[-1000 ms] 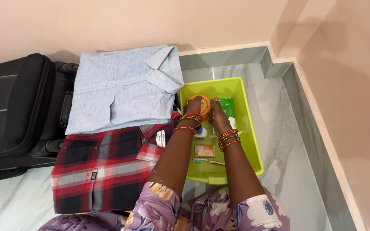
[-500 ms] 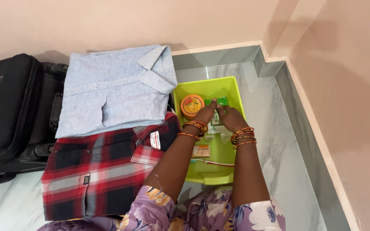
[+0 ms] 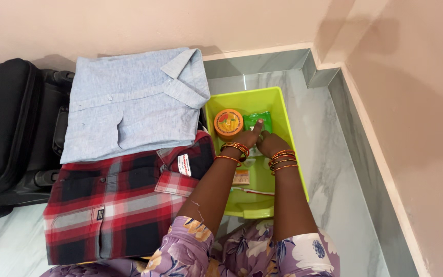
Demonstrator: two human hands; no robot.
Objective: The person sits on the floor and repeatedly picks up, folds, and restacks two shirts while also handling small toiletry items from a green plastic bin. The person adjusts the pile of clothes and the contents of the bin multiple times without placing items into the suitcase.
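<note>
While both hands touch it, green packet lies beside orange tin.

At the frame's left edge the black suitcase is cut off, and both wrists hide small items in the green bin.

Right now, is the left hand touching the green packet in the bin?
Touching. The head view shows the left hand with a fingertip resting on the green packet inside the lime bin.

You had a glossy lime plastic tub on polished marble floor; green packet looked shiny film, both shirts soft matt woven cloth, suitcase matt black fabric.
</note>
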